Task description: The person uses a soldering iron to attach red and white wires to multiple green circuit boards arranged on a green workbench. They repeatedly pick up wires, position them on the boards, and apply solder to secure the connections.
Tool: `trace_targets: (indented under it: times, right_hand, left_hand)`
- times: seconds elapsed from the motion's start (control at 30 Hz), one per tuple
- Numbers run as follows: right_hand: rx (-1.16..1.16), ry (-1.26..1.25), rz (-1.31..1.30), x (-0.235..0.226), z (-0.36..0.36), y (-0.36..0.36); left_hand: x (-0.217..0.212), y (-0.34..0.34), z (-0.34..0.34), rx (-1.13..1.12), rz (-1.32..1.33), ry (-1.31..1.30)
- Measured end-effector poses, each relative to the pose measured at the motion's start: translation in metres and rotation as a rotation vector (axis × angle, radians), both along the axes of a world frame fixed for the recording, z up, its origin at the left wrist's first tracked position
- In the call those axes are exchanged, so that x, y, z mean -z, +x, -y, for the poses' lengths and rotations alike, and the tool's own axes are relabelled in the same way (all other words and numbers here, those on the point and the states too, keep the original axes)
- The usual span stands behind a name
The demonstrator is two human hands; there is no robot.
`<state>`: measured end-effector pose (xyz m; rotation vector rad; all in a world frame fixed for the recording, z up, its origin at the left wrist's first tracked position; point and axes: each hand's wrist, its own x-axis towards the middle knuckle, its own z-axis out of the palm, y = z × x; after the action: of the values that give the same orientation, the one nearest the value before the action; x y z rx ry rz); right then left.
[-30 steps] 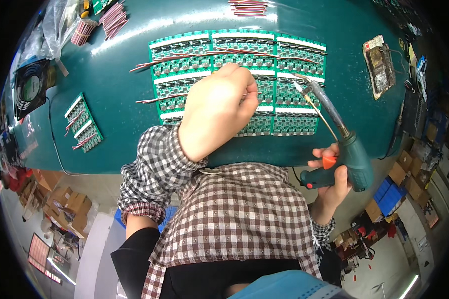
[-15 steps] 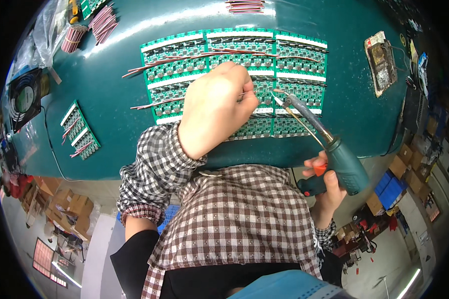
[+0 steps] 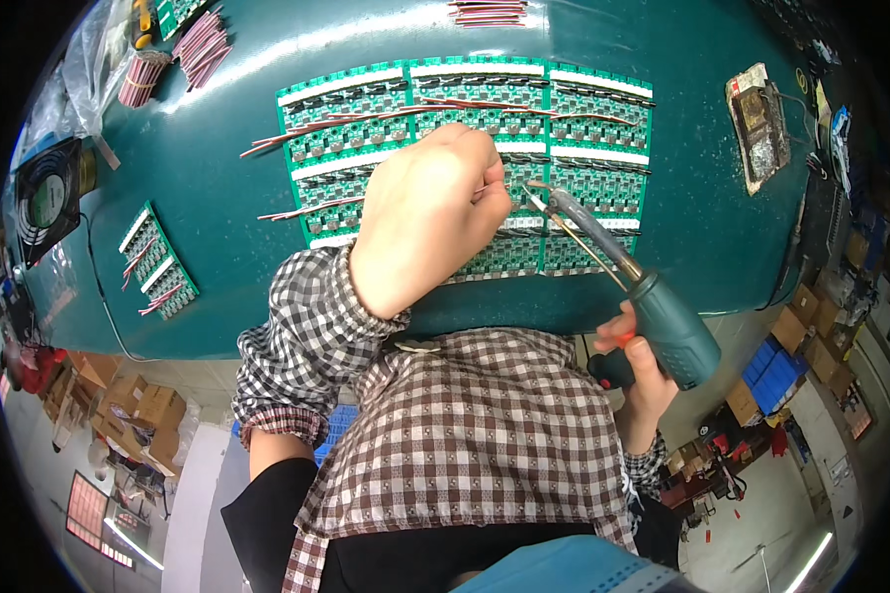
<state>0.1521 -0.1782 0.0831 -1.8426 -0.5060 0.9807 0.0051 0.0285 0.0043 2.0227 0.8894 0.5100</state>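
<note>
A panel of green circuit boards (image 3: 598,148) lies on the green table, with rows of white strips and black leads. Over its middle, my left hand (image 3: 433,212) is closed in a pinch on a thin wire whose end barely shows past the fingertips. My right hand (image 3: 645,376) grips a dark green soldering gun (image 3: 674,331) with a red trigger. Its bent tip and a thin feed tube reach the boards just right of my left fingers. Red and white wires (image 3: 366,119) lie across the upper rows, and more (image 3: 311,208) stick out left of my hand.
A small board with wires (image 3: 158,259) lies at the left, near a black fan (image 3: 51,198). Wire bundles (image 3: 204,49) sit at the far left and more wires (image 3: 488,12) at the far edge. A worn, stained block (image 3: 758,128) rests on the right.
The soldering gun has shifted a little left, bringing its tip closer to my left fingertips. My left hand stays nearly still in its pinch.
</note>
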Motion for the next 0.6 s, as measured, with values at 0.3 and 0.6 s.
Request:
trace_targets:
  times: [0.3, 0.6]
  right_hand:
    - [-0.027, -0.048, -0.002, -0.0023, -0.0011, -0.0015]
    - [-0.037, -0.061, 0.009, -0.0027, -0.0026, -0.0029]
  left_hand:
    - [0.0004, 0.0001, 0.0014, -0.019, -0.008, 0.009]
    - [-0.0018, -0.0009, 0.0006, -0.005, -0.007, 0.004]
